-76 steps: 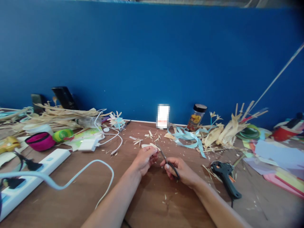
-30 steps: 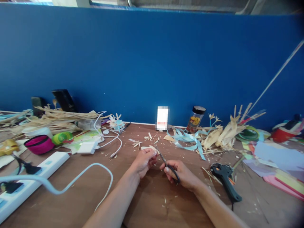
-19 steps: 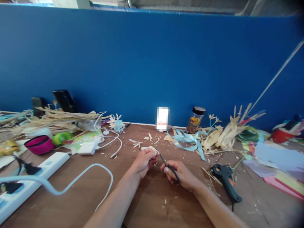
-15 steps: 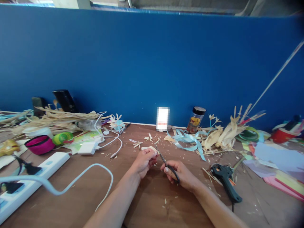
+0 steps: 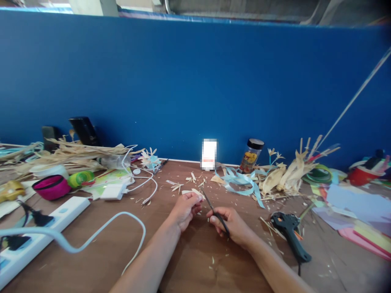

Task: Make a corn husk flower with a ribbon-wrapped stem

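My left hand is closed, pinching a small piece of dried husk between thumb and fingertips. Most of that piece is hidden by the fingers. In my right hand is a pair of dark-handled scissors, its blades pointing up and left, close to the husk piece. I cannot tell whether the blades touch it. Pale cut slivers lie on the brown table just beyond my hands, with more scraps scattered around.
A black glue gun lies right of my right forearm. Behind it are light-blue ribbon, a tilted jar and a husk bundle. On the left are a white power strip, cables and a pink pouch. A blue partition stands behind.
The view has tilted slightly, so everything sits a little lower. Both hands keep nearly the same place; the scissor blades now look slightly farther from the husk piece.
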Tool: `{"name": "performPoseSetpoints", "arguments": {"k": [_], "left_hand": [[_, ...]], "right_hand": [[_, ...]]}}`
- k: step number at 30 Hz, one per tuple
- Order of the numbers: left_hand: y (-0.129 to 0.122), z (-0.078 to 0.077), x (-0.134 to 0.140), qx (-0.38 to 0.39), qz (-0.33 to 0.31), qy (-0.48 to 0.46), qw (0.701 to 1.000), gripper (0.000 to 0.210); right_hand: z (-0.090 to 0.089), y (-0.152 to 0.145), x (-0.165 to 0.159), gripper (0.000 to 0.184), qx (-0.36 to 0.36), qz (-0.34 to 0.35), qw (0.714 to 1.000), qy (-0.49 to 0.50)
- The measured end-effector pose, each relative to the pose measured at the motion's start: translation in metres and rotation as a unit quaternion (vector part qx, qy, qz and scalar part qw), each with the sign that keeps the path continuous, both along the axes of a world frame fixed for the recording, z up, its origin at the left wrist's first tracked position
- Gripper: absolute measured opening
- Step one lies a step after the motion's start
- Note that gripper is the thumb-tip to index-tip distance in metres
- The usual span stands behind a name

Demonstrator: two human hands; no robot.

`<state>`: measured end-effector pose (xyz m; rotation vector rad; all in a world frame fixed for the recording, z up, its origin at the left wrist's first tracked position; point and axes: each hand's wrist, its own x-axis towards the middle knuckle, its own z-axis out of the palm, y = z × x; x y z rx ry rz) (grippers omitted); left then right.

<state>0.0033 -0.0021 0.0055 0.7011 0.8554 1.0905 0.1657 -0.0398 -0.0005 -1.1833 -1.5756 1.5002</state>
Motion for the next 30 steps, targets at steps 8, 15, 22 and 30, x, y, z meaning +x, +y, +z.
{"name": "performPoseSetpoints", "arguments": {"k": [8,15,22,30], "left_hand": [[-0.001,0.0,0.002,0.009,0.004,-0.036,0.999,0.012],[-0.004,-0.003,0.006,-0.013,0.009,-0.042,0.999,0.01],[-0.004,-0.005,0.007,-0.014,0.004,-0.038,0.999,0.011],[-0.004,-0.008,0.008,-0.009,0.006,-0.023,1.0,0.014]], "right_hand": [[-0.007,-0.002,-0.004,0.039,0.066,-0.061,0.996,-0.019],[0.001,-0.004,0.0,0.017,0.218,-0.113,0.948,-0.201],[-0.004,0.001,0.004,0.027,0.195,-0.176,0.933,-0.246],[0.002,0.003,0.017,0.027,0.212,-0.224,0.88,-0.363]]}}
